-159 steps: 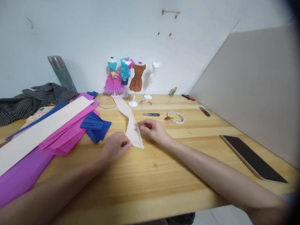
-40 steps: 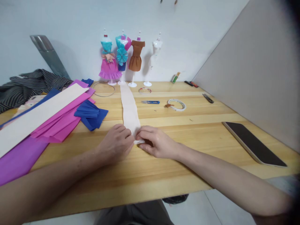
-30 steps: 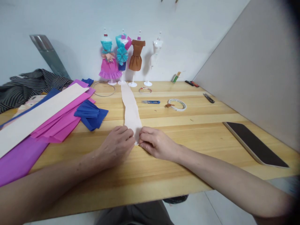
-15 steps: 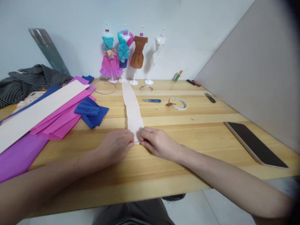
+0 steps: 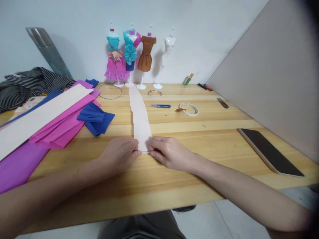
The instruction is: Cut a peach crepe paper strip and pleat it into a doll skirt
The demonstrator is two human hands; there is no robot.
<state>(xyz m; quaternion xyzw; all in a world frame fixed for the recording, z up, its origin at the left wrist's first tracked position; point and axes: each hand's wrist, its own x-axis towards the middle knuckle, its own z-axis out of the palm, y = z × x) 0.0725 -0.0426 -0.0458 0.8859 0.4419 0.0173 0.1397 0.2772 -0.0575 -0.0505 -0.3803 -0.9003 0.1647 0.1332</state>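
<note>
A long pale pink strip of crepe paper (image 5: 141, 119) lies flat on the wooden table, running from the mannequin stands toward me. My left hand (image 5: 122, 152) pinches its near left corner between thumb and fingers. At the near right corner, my right hand (image 5: 168, 151) has the same kind of pinch on the strip. The near edge between both hands looks slightly folded over. Beyond the strip stand small dress forms, among them one in a brown paper dress (image 5: 146, 54) and one with a pink skirt (image 5: 116, 68).
Purple, pink and blue crepe paper (image 5: 96, 118) is piled at left. Thread snips (image 5: 160, 106), a tape roll (image 5: 189, 109), a beaded bracelet (image 5: 155, 93) and a metal hoop (image 5: 109, 91) lie behind my hands. At right are a box cutter (image 5: 222, 103) and a phone-like slab (image 5: 270, 151).
My left hand has slid a little to the left along the strip's near edge, widening the gap between my hands. The whole view has shifted slightly.
</note>
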